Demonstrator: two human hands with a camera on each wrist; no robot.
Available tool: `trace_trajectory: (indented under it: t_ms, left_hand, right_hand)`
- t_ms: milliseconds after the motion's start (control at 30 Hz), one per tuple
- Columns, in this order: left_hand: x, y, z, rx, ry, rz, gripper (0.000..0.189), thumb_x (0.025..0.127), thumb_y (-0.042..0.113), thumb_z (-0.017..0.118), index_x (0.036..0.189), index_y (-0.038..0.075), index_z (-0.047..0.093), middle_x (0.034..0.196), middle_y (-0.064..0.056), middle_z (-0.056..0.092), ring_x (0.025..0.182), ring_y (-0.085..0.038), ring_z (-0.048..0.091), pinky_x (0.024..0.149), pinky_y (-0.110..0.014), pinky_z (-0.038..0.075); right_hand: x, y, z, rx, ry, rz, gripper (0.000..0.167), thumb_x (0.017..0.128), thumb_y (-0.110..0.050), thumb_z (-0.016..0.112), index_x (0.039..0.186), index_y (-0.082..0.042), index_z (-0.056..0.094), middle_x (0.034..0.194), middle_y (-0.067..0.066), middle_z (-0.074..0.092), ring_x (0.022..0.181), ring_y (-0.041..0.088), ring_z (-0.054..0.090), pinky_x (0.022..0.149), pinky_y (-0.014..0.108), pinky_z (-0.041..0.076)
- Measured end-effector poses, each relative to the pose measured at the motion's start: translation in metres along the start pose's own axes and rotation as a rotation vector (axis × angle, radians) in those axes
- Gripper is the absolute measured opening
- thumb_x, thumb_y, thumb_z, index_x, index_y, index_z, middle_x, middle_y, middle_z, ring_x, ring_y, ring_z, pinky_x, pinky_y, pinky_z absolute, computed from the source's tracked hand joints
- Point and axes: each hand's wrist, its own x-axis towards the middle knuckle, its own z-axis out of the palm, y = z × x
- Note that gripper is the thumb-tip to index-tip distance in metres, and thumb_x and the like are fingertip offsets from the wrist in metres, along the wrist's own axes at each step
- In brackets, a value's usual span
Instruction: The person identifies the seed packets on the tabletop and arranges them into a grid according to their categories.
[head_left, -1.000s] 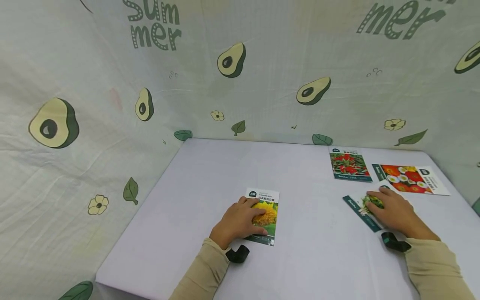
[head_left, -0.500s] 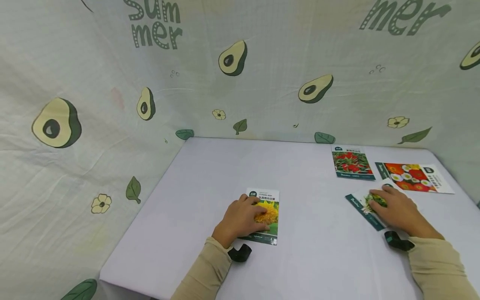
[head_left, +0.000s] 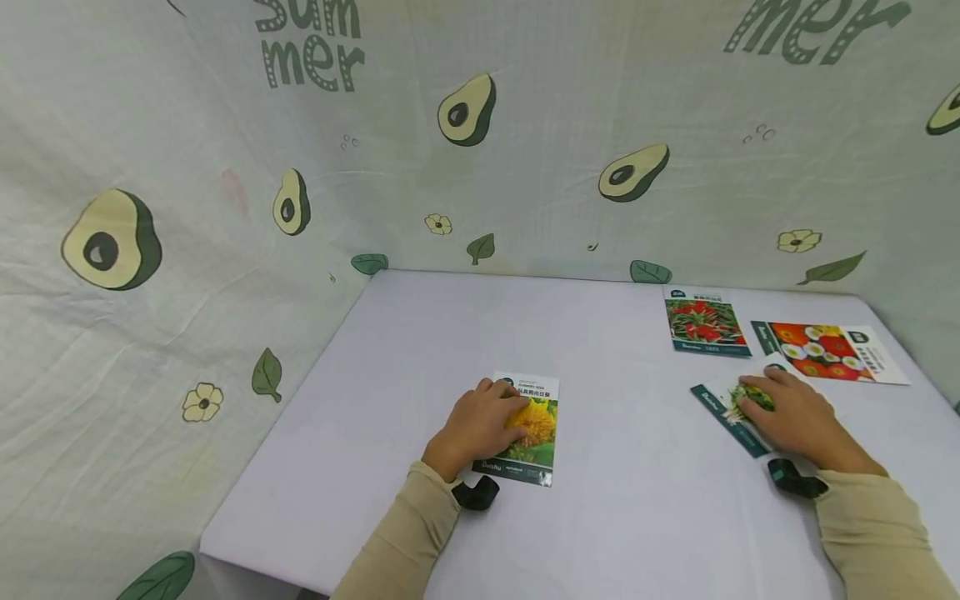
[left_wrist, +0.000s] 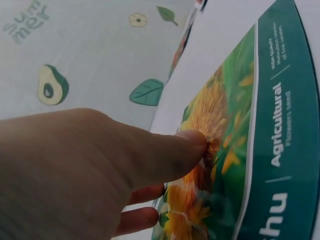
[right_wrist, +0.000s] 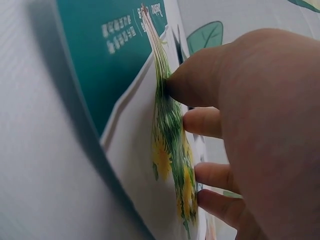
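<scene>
My left hand (head_left: 480, 425) rests on a sunflower seed packet (head_left: 536, 450) lying face up on the white table. In the left wrist view the thumb (left_wrist: 192, 142) presses on the orange bloom picture (left_wrist: 207, 115), with two fingertips lower down touching the packet's face. Over on the right, my right hand (head_left: 798, 417) lies on another seed packet (head_left: 731, 421), set at a slant. Its thumb and spread fingertips (right_wrist: 205, 122) touch the printed bunch of green stems and yellow flowers (right_wrist: 167, 120) in the right wrist view. The palm covers part of that packet.
A red-flower seed packet (head_left: 705, 323) lies at the back right of the table (head_left: 360, 400). Beside it, a packet with red, orange and white blooms (head_left: 825, 354) lies sideways, close to the right hand's packet. Avocado-printed cloth (head_left: 525, 192) hangs behind and at the left.
My left thumb has drawn in toward the fingers and slid up the sunflower packet, baring more of its dark lower band. The right hand stays on its packet. The head view has shifted slightly.
</scene>
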Motion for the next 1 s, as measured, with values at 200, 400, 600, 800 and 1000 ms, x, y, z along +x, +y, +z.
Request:
trace_trajectory:
  t_ms: [200,400,600,800,1000]
  left_hand:
    - [0.007,-0.003,-0.006,0.033,-0.039,0.025,0.051,0.094,0.053,0.065,0.136,0.026,0.065,0.131,0.002,0.056,0.115,-0.02,0.05,0.089,-0.036,0.05]
    - [0.017,-0.006,-0.012,0.067,-0.093,0.073,0.049,0.09,0.057,0.068,0.129,0.028,0.07,0.125,0.003,0.058,0.106,-0.018,0.051,0.082,-0.033,0.05]
    - [0.025,-0.009,-0.015,0.079,-0.116,0.091,0.053,0.085,0.061,0.071,0.125,0.027,0.073,0.123,0.004,0.059,0.106,-0.018,0.052,0.082,-0.033,0.05]
    - [0.025,-0.014,-0.009,0.014,-0.091,0.106,0.052,0.085,0.061,0.071,0.125,0.027,0.073,0.136,0.004,0.057,0.121,-0.021,0.05,0.094,-0.039,0.049]
    - [0.023,-0.016,-0.004,-0.103,-0.129,0.071,0.053,0.087,0.056,0.072,0.129,0.024,0.07,0.153,0.002,0.046,0.142,-0.02,0.038,0.11,-0.041,0.039]
  right_hand:
    - [0.0,-0.001,-0.003,0.0,-0.001,0.013,0.056,0.1,-0.034,0.057,0.135,0.009,0.052,0.138,0.047,0.031,0.121,0.068,0.03,0.094,0.081,0.025]
    - [0.0,0.0,-0.002,0.006,-0.006,0.016,0.057,0.1,-0.036,0.056,0.136,0.008,0.051,0.139,0.047,0.03,0.122,0.068,0.029,0.094,0.081,0.024]
    - [0.0,0.0,0.0,0.013,0.011,0.002,0.055,0.101,-0.036,0.055,0.135,0.008,0.052,0.139,0.047,0.031,0.122,0.068,0.03,0.094,0.081,0.025]
    - [-0.002,0.002,0.001,0.02,0.009,0.011,0.057,0.102,-0.038,0.054,0.136,0.007,0.051,0.14,0.047,0.03,0.123,0.068,0.029,0.095,0.08,0.024]
    - [-0.001,0.002,0.0,0.025,-0.003,0.017,0.06,0.102,-0.041,0.051,0.137,0.008,0.05,0.14,0.047,0.029,0.123,0.069,0.028,0.095,0.081,0.023]
